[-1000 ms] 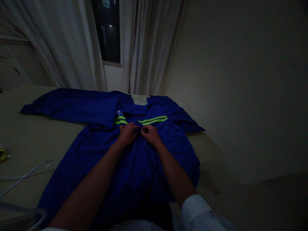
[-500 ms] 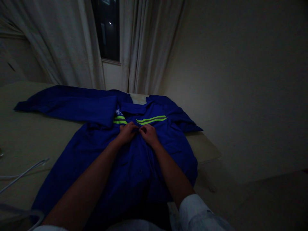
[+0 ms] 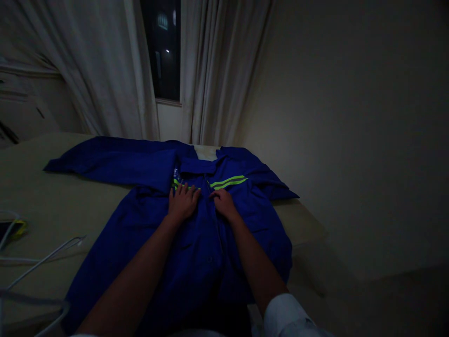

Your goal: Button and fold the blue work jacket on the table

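Observation:
A blue work jacket [image 3: 140, 234] with yellow-green chest stripes lies spread out, front side up, one sleeve folded out to the left. My left hand [image 3: 183, 202] rests flat on its left chest, fingers spread over the stripe, holding nothing. On the other side of the front opening, my right hand [image 3: 224, 203] has its fingers curled together at the jacket's front edge, by the lower end of the right stripe. The fingertips are dark, so the exact grip is hard to see. Below the hands, a button [image 3: 210, 259] shows on the front.
The jacket lies on a pale table [image 3: 105, 201]. White cables [image 3: 45, 264] and a dark item with a yellow edge [image 3: 14, 229] are at the left. Behind stand curtains [image 3: 217, 70] and a dark window [image 3: 163, 51]; a plain wall [image 3: 333, 117] rises to the right.
My hands were together, pinching at the front opening; now they are apart. My left hand has moved left and spread flat, while the right stays near the edge. The view has tilted up slightly.

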Demonstrator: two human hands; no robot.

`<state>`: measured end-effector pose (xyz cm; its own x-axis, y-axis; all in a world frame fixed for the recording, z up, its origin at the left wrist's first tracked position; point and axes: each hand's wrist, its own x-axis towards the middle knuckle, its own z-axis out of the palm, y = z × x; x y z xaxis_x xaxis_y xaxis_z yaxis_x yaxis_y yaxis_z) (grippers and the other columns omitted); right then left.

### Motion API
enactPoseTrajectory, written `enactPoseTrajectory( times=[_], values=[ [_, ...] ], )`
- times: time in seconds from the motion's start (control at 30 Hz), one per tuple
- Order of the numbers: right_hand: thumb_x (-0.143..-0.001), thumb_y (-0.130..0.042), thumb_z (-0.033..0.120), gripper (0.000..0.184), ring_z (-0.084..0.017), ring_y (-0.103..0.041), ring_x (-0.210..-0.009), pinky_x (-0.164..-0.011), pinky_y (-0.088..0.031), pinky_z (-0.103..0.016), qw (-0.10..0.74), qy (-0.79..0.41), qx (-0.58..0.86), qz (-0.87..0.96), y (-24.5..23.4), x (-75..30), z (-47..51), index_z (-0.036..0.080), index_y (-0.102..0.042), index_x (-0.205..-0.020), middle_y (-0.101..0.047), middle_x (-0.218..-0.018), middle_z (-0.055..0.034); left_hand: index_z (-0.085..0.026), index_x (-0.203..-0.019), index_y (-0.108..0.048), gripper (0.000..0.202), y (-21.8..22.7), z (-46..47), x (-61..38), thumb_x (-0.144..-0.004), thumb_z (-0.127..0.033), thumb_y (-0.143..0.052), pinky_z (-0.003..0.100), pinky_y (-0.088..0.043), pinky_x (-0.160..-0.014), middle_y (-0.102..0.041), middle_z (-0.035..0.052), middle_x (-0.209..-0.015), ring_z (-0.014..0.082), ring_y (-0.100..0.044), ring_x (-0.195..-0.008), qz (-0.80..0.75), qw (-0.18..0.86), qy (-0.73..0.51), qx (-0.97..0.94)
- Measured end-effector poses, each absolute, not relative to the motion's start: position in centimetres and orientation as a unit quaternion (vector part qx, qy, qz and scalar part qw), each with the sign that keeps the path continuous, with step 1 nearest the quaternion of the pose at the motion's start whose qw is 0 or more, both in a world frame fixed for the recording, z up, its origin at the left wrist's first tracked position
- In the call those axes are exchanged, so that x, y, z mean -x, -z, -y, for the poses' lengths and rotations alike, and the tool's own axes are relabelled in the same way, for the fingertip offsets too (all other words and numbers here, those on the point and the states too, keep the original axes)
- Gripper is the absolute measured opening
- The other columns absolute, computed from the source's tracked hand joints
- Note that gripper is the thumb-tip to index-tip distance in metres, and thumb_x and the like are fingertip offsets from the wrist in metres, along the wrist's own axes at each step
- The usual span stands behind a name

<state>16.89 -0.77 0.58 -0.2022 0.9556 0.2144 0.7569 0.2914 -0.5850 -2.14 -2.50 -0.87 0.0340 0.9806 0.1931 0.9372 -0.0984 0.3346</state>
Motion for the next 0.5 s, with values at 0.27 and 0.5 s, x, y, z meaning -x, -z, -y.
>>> enactPoseTrajectory(
  times=[0.27,0.5],
  values=[
    [-0.092,-0.066,0.053,0.042,-0.034,-0.074,-0.107,-0.087,-0.055,-0.039,0.015,-0.105,0.667,0.737,-4.6,-15.9,1.5,0.017,-0.076,-0.111,-0.077,-0.113,-0.0193,-0.019,-0.158,-0.047,0.06,1.9,6.3,1.7,-0.109,-0.046,-0.025,0.066,-0.03,-0.122,-0.04,0.0155,-0.168,0.0341,-0.029,-0.159,-0.664,-0.008,-0.189,-0.723],
    [-0.095,-0.069,0.039,0.068,-0.032,-0.056,-0.138,-0.106,-0.051,-0.042,0.17,-0.018,0.633,0.755,-4.9,-13.0,-4.2,0.026,-0.041,-0.156,-0.041,-0.162,-0.0181,-0.012,-0.159,-0.046,0.063,2.4,6.8,1.9,-0.109,-0.044,-0.027,0.052,-0.023,-0.13,-0.041,0.0179,-0.167,0.0298,-0.032,-0.158,-0.615,-0.025,-0.11,-0.78]
  ],
)
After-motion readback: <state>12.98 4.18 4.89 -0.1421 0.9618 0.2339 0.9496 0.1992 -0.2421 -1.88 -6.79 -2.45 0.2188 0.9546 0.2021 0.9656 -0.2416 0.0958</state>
